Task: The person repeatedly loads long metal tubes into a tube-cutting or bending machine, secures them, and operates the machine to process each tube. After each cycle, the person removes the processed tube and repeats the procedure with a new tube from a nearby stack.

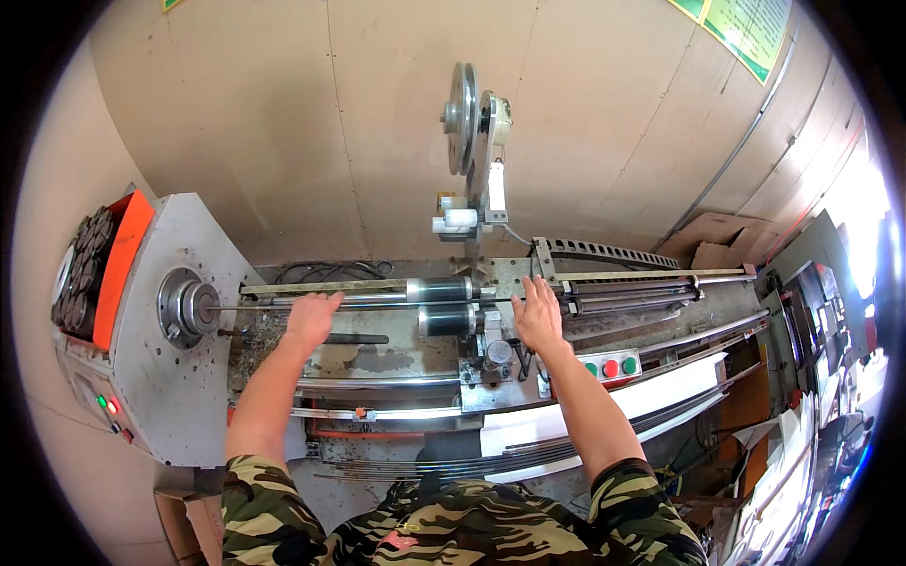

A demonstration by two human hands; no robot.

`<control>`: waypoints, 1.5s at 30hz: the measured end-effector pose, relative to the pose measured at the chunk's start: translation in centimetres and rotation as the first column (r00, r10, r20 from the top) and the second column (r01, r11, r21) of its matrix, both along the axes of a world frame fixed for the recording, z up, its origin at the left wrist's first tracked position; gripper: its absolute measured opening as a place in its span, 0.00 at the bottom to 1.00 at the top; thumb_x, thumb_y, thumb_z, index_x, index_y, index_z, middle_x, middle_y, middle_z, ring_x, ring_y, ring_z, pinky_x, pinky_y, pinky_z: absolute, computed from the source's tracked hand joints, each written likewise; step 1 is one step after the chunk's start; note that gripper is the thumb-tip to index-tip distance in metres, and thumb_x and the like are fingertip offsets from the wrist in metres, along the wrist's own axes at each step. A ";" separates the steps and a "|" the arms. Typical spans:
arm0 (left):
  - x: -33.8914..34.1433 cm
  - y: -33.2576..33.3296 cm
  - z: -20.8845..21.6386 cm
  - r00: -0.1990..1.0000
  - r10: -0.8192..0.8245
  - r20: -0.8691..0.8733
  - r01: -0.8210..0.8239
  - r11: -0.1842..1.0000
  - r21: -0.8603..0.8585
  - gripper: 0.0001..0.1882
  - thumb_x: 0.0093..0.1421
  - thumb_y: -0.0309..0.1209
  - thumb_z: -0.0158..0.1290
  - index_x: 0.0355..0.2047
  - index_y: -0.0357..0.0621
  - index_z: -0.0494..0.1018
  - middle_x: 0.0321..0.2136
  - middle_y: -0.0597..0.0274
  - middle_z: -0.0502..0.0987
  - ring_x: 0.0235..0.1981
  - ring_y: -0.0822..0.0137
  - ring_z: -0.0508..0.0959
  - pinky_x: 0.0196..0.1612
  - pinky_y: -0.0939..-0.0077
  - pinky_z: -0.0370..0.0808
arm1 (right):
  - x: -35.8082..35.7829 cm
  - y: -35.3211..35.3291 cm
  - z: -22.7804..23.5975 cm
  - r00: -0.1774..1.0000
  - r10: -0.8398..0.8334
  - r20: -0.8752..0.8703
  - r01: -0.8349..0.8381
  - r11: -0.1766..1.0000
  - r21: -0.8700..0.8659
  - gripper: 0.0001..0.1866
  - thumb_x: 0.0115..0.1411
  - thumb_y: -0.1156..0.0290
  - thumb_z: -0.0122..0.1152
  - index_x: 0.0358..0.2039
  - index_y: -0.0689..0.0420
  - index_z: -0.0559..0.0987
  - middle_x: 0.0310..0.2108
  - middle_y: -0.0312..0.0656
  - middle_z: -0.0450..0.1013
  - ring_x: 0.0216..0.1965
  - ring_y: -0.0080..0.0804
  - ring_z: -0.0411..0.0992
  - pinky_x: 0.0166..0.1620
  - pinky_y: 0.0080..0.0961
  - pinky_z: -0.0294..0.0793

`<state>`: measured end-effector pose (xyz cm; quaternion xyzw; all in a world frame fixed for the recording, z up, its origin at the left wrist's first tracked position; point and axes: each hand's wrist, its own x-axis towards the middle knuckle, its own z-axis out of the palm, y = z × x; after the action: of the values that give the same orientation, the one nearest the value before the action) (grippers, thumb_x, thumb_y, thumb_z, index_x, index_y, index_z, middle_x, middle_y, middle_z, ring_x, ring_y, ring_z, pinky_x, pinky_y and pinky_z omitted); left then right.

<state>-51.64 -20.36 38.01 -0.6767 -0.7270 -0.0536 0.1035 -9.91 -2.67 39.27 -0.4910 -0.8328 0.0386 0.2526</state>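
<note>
L hand (311, 323) is over the long thin rod (255, 307), roughly midway btwn the round chuck (194, 307) and the two black-and-silver cylinders (444, 290); its fingers are partly curled at the rod, but can't tell if they're closed on it. Rod's L end is at the chuck face, and it runs R over the machine bed (406, 357) toward the cylinders. R hand (539, 319) is just R of the cylinders, over the metal carriage plate (510, 269), fingers stretched out & a bit apart, nothing visibly gripped; can't tell if they touch anything. Button box (613, 366) w/ green & red buttons sits near the R forearm. Up top, a grey reel (460, 118) stands on its post. Far L, an orange bin (123, 269) w/ dark pcs is by the grey housing (189, 396). Below, nearer the person, a bunch of thin rods (406, 469) lies lengthwise, partly alongside a white sheet (514, 432).
</note>
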 end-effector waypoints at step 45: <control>7.6 3.9 0.6 0.994 -0.078 0.081 0.080 0.996 -0.024 0.19 0.55 0.23 0.49 0.48 0.48 0.72 0.32 0.50 0.78 0.39 0.48 0.79 0.42 0.54 0.74 | -0.3 0.5 -0.4 0.998 -0.050 -0.025 0.051 0.998 0.040 0.20 0.67 0.65 0.50 0.55 0.61 0.72 0.60 0.55 0.67 0.62 0.51 0.64 0.64 0.44 0.62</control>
<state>-44.04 -16.45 38.63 -0.7036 -0.7039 -0.0745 0.0630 -10.21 -2.12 38.89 -0.5061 -0.8177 0.0211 0.2735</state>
